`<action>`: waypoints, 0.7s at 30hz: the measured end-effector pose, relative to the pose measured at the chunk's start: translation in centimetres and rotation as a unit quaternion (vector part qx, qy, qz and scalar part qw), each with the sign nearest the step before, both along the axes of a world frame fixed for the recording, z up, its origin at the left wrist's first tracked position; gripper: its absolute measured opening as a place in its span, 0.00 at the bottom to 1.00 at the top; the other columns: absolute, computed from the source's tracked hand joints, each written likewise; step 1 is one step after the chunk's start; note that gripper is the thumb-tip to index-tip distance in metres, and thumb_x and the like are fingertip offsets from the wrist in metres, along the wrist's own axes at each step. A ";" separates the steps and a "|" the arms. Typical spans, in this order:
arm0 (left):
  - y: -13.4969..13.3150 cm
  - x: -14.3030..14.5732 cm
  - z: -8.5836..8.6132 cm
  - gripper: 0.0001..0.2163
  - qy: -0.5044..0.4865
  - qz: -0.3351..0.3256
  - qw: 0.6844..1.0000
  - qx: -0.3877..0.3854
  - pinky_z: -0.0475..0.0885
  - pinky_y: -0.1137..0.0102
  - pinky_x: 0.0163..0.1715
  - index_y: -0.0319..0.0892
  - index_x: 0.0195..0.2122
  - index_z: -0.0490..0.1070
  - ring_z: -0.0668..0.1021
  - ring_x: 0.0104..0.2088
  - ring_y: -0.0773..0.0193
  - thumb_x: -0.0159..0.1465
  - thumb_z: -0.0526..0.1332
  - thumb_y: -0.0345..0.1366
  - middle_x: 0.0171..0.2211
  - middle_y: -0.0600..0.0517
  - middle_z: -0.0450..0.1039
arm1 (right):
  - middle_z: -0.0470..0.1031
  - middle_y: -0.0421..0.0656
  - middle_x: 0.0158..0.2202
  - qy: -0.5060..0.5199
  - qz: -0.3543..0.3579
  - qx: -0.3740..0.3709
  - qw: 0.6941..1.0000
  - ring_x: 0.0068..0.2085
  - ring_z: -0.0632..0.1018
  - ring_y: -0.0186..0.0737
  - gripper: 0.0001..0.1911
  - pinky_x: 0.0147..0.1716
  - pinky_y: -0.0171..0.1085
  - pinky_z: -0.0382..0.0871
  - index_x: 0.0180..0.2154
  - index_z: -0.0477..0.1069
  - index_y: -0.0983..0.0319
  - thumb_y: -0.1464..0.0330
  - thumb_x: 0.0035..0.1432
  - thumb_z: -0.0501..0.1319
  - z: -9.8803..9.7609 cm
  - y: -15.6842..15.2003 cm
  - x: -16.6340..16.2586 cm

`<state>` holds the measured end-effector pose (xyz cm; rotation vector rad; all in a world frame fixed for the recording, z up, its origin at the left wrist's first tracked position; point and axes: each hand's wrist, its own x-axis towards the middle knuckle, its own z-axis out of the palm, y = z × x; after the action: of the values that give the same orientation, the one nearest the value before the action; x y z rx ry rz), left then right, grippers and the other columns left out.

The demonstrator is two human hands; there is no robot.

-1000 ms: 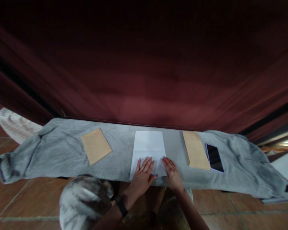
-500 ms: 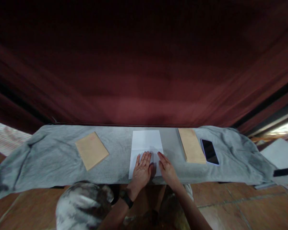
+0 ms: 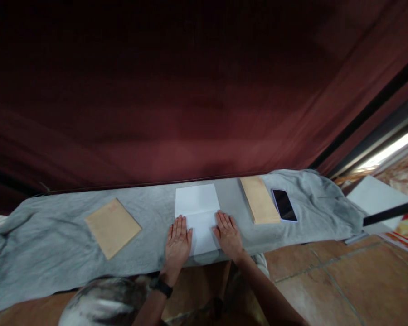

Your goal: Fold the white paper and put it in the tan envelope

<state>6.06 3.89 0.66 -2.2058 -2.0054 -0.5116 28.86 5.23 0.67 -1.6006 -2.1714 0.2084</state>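
A white sheet of paper [image 3: 197, 199] lies on the grey cloth in front of me, with a crease running across its middle. My left hand [image 3: 178, 240] rests flat on the sheet's left edge, fingers stretched out and pointing away from me. On the right edge lies my right hand [image 3: 227, 232], also flat with its fingers extended. Neither hand grips anything. The lower half of the paper shows between the two hands.
A grey cloth [image 3: 149, 199] covers the long narrow surface. One brown envelope [image 3: 114, 228] lies at left; brown envelopes [image 3: 260, 201], apparently stacked, lie at right beside a phone [image 3: 284, 204]. A dark red panel [image 3: 190, 154] rises behind.
My left hand has moved left, from the paper's middle to its left edge. My right hand now lies flatter on the right edge. The camera view has tilted and shifted.
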 end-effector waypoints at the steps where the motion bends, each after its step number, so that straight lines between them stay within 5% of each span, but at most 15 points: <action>1: 0.0 -0.4 0.0 0.27 0.001 0.012 1.000 0.003 0.57 0.50 0.66 0.34 0.69 0.55 0.61 0.68 0.50 0.72 0.43 0.40 0.67 0.38 0.59 | 0.58 0.52 0.69 0.004 -0.009 0.001 1.000 0.68 0.61 0.52 0.29 0.67 0.57 0.51 0.69 0.53 0.63 0.64 0.70 0.51 -0.2 0.0 0.4; 6: 1.6 0.0 0.5 0.27 0.003 0.050 0.999 0.005 0.57 0.48 0.66 0.29 0.68 0.56 0.62 0.68 0.48 0.71 0.44 0.39 0.65 0.35 0.61 | 0.58 0.55 0.68 0.014 -0.052 0.008 0.999 0.68 0.61 0.54 0.27 0.67 0.59 0.51 0.67 0.57 0.67 0.65 0.71 0.48 -0.5 1.4 0.1; 13: 8.8 3.8 1.7 0.26 0.017 -0.076 0.995 -0.055 0.54 0.54 0.68 0.33 0.68 0.56 0.57 0.70 0.55 0.69 0.45 0.31 0.69 0.41 0.57 | 0.59 0.49 0.69 0.012 0.069 0.009 0.997 0.69 0.60 0.44 0.26 0.67 0.51 0.55 0.68 0.57 0.63 0.64 0.73 0.41 1.4 8.1 -5.3; 21: 14.1 2.0 0.5 0.26 0.016 -0.055 0.994 -0.088 0.50 0.54 0.69 0.36 0.69 0.57 0.55 0.71 0.55 0.69 0.45 0.32 0.70 0.43 0.55 | 0.62 0.47 0.67 -0.054 0.070 0.027 0.996 0.68 0.62 0.45 0.24 0.66 0.50 0.53 0.66 0.61 0.61 0.64 0.73 0.44 -0.2 14.0 -6.7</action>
<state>8.06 17.96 1.15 -2.4214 -1.9924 -0.3185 22.14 19.21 0.47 -1.4611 -2.3533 0.1066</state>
